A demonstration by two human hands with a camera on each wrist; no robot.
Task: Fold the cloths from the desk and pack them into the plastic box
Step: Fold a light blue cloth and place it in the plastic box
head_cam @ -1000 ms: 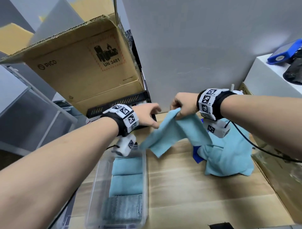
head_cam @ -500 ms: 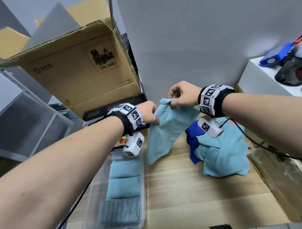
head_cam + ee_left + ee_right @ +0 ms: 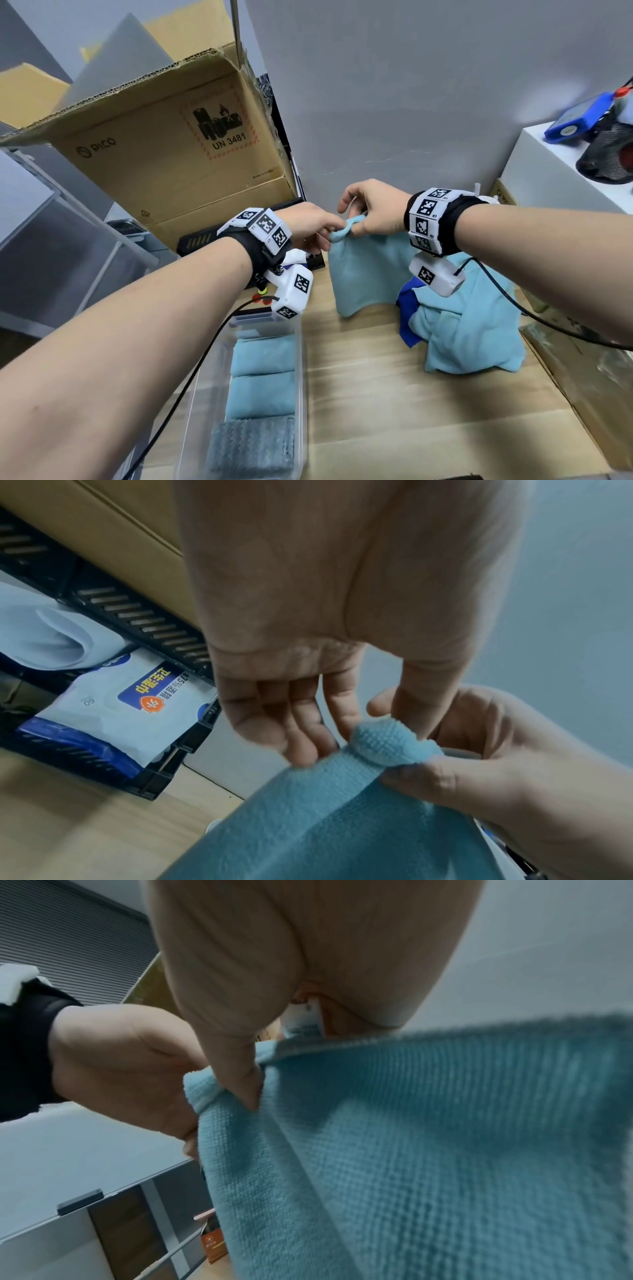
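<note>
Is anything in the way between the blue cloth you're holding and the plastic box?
Nothing visible. The cloth hangs from the left hand and right hand beside the box, which has no lid on. Three folded cloths already lie inside.

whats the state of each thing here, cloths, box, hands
held cloth: hanging from its bunched top corner
right hand: pinching that corner
left hand: fingertips at the same corner, grip unclear
cloth pile: crumpled, unfolded, on the desk
plastic box: open on top
folded cloths: three in a row inside the plastic box
cardboard box: flap up
</note>
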